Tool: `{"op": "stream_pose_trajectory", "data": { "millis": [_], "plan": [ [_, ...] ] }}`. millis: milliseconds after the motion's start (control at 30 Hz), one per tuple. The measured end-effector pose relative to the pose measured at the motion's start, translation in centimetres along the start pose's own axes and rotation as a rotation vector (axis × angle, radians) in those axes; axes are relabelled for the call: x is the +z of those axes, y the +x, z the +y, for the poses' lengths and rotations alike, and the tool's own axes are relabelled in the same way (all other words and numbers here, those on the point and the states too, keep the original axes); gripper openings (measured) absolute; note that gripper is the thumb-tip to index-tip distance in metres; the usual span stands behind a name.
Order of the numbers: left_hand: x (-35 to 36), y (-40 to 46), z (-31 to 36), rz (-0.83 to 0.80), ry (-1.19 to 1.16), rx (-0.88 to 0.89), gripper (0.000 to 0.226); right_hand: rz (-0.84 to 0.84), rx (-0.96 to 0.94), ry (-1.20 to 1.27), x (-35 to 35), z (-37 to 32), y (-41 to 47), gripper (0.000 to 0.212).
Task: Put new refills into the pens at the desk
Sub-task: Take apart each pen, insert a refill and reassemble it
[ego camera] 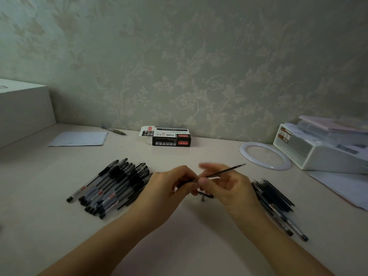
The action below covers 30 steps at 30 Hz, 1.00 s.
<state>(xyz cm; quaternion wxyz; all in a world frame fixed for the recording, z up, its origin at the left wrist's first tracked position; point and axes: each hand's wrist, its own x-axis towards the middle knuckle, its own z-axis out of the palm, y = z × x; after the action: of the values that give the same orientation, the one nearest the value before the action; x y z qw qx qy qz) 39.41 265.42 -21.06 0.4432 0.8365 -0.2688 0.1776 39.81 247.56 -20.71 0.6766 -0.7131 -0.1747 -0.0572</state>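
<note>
Over the middle of the desk my left hand (169,186) grips a dark pen barrel (184,183), mostly hidden by its fingers. My right hand (225,186) pinches a thin black refill (225,171) whose tip points up and right; its other end meets the barrel at my left fingers. Below the hands a small metal pen tip (203,199) and a short dark pen part (207,194) lie on the desk. A pile of several capped black pens (111,186) lies left of my left hand. A pile of several refills and pens (276,204) lies right of my right wrist.
A black and white pen box (167,136) lies open at the back by the wall. A white ring (264,155) and a white organiser (322,148) sit at the right, with papers (342,186) beneath. A paper sheet (79,138), a loose pen (113,130) and a white box (23,108) are at the left.
</note>
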Motion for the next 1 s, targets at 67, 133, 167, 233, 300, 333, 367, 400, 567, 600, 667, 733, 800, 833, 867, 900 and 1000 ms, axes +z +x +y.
{"op": "stream_pose_trajectory", "data": {
  "millis": [67,133,167,233,300,333,367,400,567,600,667,733,800,833,867,900,1000],
  "plan": [
    [0.0,0.0,-0.3,0.031,0.01,-0.032,0.005,0.041,0.075,0.021,0.0,0.3,0.3,0.058],
    [-0.1,-0.1,-0.5,0.079,-0.003,-0.074,0.007,0.141,0.091,-0.033,-0.3,0.4,0.4,0.054],
    [-0.2,-0.1,-0.6,0.109,-0.012,-0.094,0.006,0.187,0.086,-0.082,-0.6,0.5,0.4,0.047],
    [-0.4,0.1,-0.8,0.149,-0.016,-0.122,0.006,0.224,0.053,-0.262,-1.3,0.8,0.5,0.026],
    [-0.4,0.1,-1.0,0.158,-0.009,-0.137,0.005,0.167,0.007,-0.462,-1.7,0.9,0.5,0.008],
    [-0.4,0.2,-1.1,0.157,-0.008,-0.143,0.004,0.112,-0.014,-0.562,-1.7,1.1,0.4,0.008],
    [-0.3,0.2,-1.1,0.154,-0.01,-0.149,0.004,0.049,-0.029,-0.656,-1.6,1.2,0.3,0.012],
    [-0.3,0.2,-1.2,0.154,-0.018,-0.157,0.004,-0.007,-0.043,-0.735,-1.5,1.4,0.3,0.017],
    [-0.3,0.2,-1.5,0.176,-0.084,-0.185,0.009,-0.101,-0.107,-0.846,-1.4,2.2,0.4,0.009],
    [-0.3,0.1,-1.5,0.174,-0.07,-0.177,0.009,-0.102,-0.11,-0.85,-1.4,2.2,0.4,0.005],
    [-0.3,0.0,-1.6,0.149,-0.005,-0.15,0.007,-0.076,-0.121,-0.824,-1.4,2.1,0.4,0.004],
    [-0.2,-0.1,-1.8,0.094,0.095,-0.121,0.006,0.02,-0.08,-0.634,-1.4,2.0,0.6,0.008],
    [0.0,-0.2,-2.0,0.025,0.152,-0.114,0.004,0.099,-0.019,-0.328,-1.3,1.7,0.8,0.009],
    [0.1,-0.3,-2.1,-0.006,0.16,-0.116,0.004,0.117,-0.006,-0.217,-1.2,1.6,0.8,0.01],
    [0.2,-0.3,-2.2,-0.031,0.164,-0.116,0.004,0.118,-0.003,-0.159,-1.1,1.6,0.8,0.011],
    [0.2,-0.3,-2.2,-0.045,0.166,-0.115,0.005,0.101,-0.002,-0.136,-1.0,1.5,0.8,0.012],
    [0.3,-0.3,-2.2,-0.052,0.16,-0.102,0.004,0.009,0.002,-0.159,-0.6,1.6,0.4,0.014]
  ]
}}
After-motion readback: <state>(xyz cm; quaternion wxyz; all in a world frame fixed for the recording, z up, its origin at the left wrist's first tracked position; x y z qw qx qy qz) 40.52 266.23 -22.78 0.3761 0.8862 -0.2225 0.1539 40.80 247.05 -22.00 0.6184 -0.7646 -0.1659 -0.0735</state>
